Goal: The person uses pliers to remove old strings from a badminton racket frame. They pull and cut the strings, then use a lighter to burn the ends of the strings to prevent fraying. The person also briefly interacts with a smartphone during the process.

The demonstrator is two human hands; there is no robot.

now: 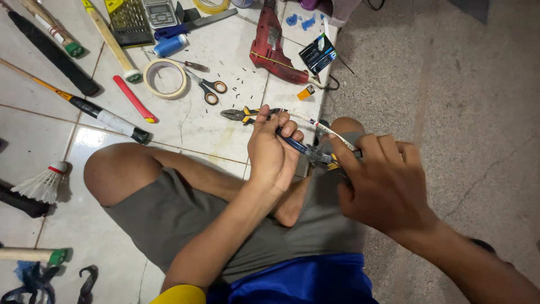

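Left hand [273, 152]: curling shut around the blue handles of a small steel plier-like tool [306, 149], thumb on top, over the bent knee.
Right hand [385, 183]: closing from the other side, fingertips pinching near the tool's dark jaws; exactly what they are pinching is hidden.
Thin white shaft with red and dark markings [329, 130]: lying across both hands, running from above the left fingers to the right knuckles.
Handling, as a judgement: the shaft is looking light, slim and slightly springy, likely to kink if squeezed hard; holding it close to the jaws is giving the most control. The tool is looking stiff and small.
Nearby on the white tiled floor [185, 121]: yellow-and-black handled pliers [244, 115], orange-handled scissors [211, 90], a ring of pale tape [165, 78], a red electric drill [270, 45].
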